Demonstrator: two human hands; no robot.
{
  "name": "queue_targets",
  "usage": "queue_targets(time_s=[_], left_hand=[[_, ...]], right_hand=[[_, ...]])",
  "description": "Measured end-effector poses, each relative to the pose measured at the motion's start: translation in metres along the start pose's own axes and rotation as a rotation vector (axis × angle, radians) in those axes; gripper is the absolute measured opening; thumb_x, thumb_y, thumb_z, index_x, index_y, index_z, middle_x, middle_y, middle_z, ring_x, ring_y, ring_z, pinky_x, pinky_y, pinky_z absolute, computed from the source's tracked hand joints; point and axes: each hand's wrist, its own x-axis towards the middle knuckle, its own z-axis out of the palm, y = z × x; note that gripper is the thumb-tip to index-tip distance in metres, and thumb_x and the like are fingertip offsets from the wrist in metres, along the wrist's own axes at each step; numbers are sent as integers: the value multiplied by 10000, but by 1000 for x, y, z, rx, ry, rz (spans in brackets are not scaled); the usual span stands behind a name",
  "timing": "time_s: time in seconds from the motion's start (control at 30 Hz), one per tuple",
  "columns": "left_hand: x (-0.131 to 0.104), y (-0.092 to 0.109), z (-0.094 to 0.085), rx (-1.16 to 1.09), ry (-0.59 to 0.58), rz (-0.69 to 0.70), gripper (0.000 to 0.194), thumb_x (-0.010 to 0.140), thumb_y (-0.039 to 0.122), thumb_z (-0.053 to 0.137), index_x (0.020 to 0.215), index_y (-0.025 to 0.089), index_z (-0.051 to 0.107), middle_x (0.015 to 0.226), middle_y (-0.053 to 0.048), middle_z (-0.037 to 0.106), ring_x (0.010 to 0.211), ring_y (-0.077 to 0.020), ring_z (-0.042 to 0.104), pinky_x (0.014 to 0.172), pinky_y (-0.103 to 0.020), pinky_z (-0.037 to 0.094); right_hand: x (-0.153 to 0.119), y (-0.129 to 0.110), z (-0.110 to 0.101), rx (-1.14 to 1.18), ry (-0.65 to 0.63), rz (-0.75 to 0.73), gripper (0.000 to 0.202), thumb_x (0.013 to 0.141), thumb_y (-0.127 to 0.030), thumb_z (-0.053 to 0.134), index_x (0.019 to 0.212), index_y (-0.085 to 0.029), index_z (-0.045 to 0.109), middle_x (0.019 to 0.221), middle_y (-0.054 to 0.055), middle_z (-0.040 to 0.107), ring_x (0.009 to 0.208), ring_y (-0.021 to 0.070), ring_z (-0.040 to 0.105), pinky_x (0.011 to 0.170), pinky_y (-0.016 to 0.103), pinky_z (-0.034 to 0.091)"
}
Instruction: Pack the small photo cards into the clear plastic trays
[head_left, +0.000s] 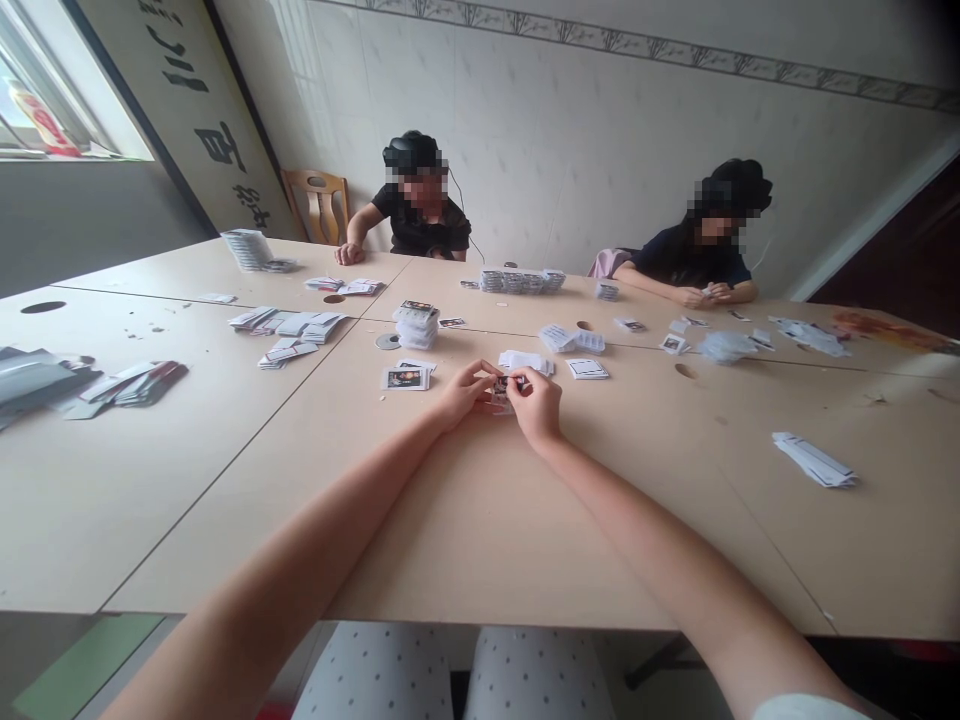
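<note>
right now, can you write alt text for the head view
A person's left hand and right hand handle a small printed item at a pale table. Piles of flat pieces surround them; two people sit opposite.

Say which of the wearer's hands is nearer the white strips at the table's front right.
Right. The right hand is left of the white strips, not touching them; the left hand, beside the right one, is farther left.

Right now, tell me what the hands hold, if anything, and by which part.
The left hand and right hand hold a small dark-printed piece between them, by its left and right sides; the exact grip is too small to tell.
</note>
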Motion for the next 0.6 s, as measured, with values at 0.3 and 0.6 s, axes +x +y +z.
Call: queue_targets(time_s=[0.3,0.6], left_hand=[[0,3,-1,-35,-26,-29,344,773,450,679,920,176,530,957,-44,650,718,-136,665,728,-368,581],[1,3,-1,-45,0,-40,349,768,443,683,911,176,511,918,-40,654,717,-159,685,712,-356,568]], right_hand=[[0,4,-1,251,-77,224,141,808,-303,558,810,-191,643,659,8,635,470,145,574,460,262,484],[1,5,-1,327,-96,263,206,808,-380,586,868,-196,656,642,4,620,459,158,589,422,279,509]])
